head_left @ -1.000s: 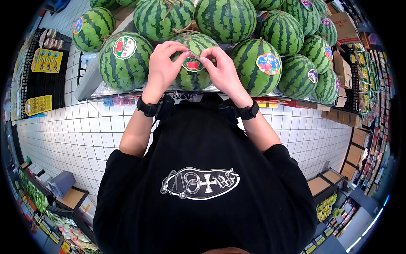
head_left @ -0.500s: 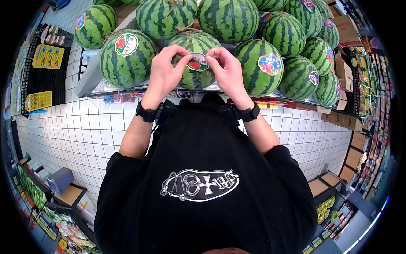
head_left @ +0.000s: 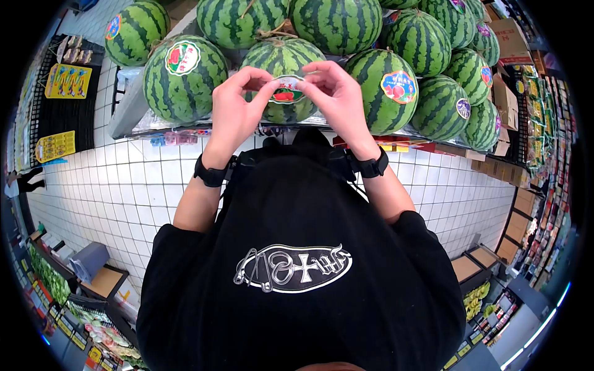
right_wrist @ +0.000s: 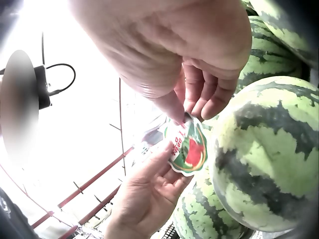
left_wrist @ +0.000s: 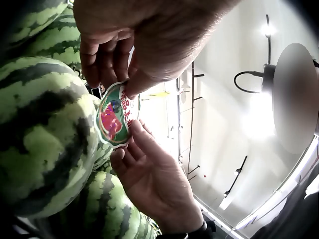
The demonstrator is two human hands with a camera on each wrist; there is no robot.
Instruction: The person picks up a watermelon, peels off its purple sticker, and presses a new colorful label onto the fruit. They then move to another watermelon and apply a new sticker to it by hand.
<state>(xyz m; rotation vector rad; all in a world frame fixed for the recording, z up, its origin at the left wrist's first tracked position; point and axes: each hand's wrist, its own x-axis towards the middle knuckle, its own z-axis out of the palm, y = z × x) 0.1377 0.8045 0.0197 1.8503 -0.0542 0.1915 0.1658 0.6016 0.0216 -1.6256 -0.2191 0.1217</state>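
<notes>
A scalloped oval sticker (head_left: 288, 94) with a green ground and red fruit picture is stretched between both hands, in front of a striped watermelon (head_left: 281, 54). My left hand (head_left: 240, 102) pinches its left edge between thumb and fingers; my right hand (head_left: 337, 99) pinches the right edge the same way. Seen from the left wrist, the sticker (left_wrist: 113, 118) faces the camera beside a large watermelon (left_wrist: 42, 134), with a gap of light on its other side. From the right wrist, the sticker (right_wrist: 192, 149) shows the same print, near another watermelon (right_wrist: 269, 154).
More watermelons flank the front one: one with a white-rimmed label (head_left: 185, 80) at left, one with a blue label (head_left: 383, 93) at right. Several others lie behind. Tiled floor (head_left: 136, 191) surrounds the person; stocked shelves (head_left: 537, 130) stand at the right.
Both hands have drawn slightly apart, the right one shifting rightward, with the sticker still pinched between them. The watermelons sit a little higher in view. Someone's dark-clad legs now show at the far left.
</notes>
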